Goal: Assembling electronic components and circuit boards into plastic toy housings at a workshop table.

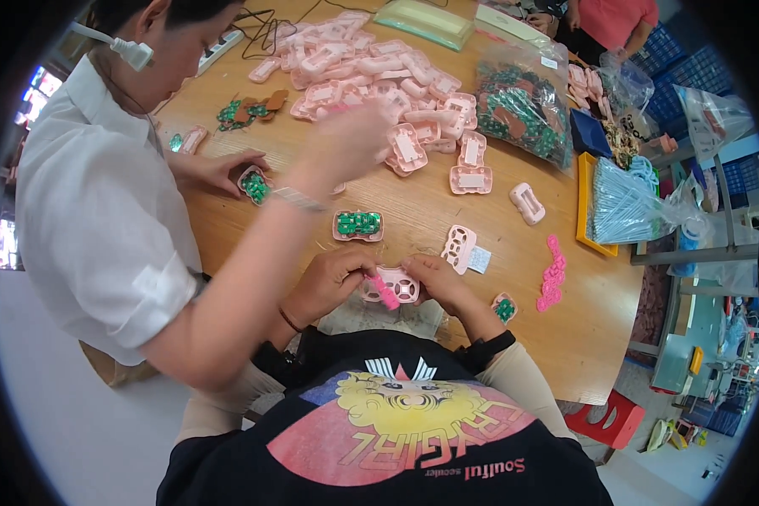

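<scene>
My left hand (pixel 322 282) pinches a bright pink rubbery keypad piece (pixel 384 292) over a pale pink plastic shell (pixel 406 289). The shell has oval openings, and my right hand (pixel 441 281) grips its right end. Beyond them lies a pink half shell with a green circuit board (pixel 357 224) inside. To the right rest another pale pink shell with openings (pixel 457 246) and a small whitish sheet (pixel 479 259). A string of bright pink rubbery pieces (pixel 551 277) lies farther right. Near my right wrist sits a small shell with a green board (pixel 503 309).
A co-worker in a white shirt (pixel 101 194) reaches across from the left, one hand blurred near a heap of pink shells (pixel 333 63). A clear bag of green boards (pixel 523 110) stands at the back. A yellow tray (pixel 584 198) holds bagged pale blue sticks (pixel 624 202).
</scene>
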Demonstrator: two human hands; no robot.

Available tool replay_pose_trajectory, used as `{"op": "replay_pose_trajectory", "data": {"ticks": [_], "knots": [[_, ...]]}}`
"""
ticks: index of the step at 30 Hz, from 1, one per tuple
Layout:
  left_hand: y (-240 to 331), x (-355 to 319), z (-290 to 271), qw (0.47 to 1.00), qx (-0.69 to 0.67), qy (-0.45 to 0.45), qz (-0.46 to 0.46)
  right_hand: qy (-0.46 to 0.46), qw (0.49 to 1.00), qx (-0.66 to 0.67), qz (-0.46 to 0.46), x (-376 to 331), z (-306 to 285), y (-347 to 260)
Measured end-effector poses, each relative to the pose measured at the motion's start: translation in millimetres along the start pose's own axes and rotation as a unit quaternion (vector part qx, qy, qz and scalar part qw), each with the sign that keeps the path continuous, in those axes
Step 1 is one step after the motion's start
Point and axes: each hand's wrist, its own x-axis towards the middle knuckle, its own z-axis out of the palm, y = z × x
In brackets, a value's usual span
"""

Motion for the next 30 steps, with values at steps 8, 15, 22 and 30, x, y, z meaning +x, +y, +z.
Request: {"op": "replay_pose_trajectory", "data": {"ticks": [8, 15, 22, 30], "knots": [[3.8, 10.5, 3.3, 0.992, -0.128, 0.015, 0.003, 0.178, 0.842, -0.338, -0.381, -4.4, 9.8, -3.6], [2.4, 25.5, 22.4, 0.976, -0.198, 0.025, -0.085, -0.023, 0.985, -0.049, -0.164, -21.2, -6.5, -7.5], [-17.9, 5.9, 32.2, 0.964, 0.231, -0.13, -0.029, 0.13, 0.987, 0.077, -0.06, -29.8, -19.2, 4.6], [-28.8, 17.9, 35.0, 0.954, 0.217, -0.157, -0.136, 0.134, 0.984, 0.086, -0.085, -27.1, -17.8, 11.0]]}}
